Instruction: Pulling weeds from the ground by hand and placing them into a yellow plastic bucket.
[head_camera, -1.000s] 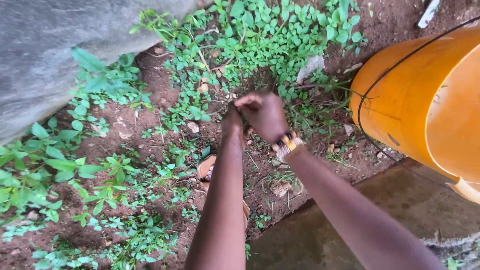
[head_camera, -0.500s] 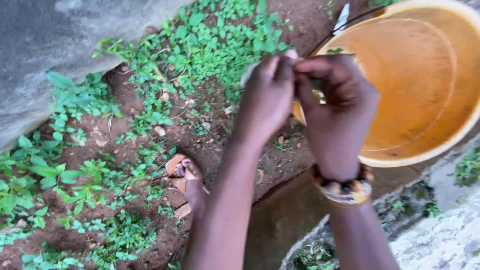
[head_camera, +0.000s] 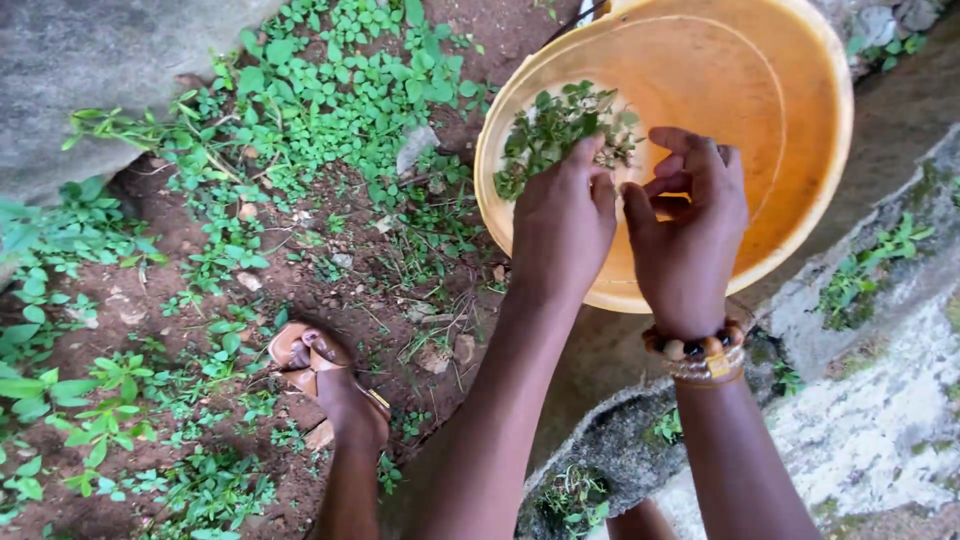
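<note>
Both my hands hover over the mouth of an orange plastic bucket. A clump of green pulled weeds lies inside it on the far left side. My left hand shows its back to me, its fingertips pointing down toward the weeds; I cannot see whether it still pinches any. My right hand, with a beaded bracelet on the wrist, is beside it with fingers loosely curled and nothing visible in them.
Red-brown soil with low green weeds spreads to the left. My sandalled foot stands on it. A grey rock face rises at upper left. A mossy concrete edge and a gutter run at right.
My hands have risen from the ground plants to over the bucket. The view has swung right, and the weeds now lie inside the bucket.
</note>
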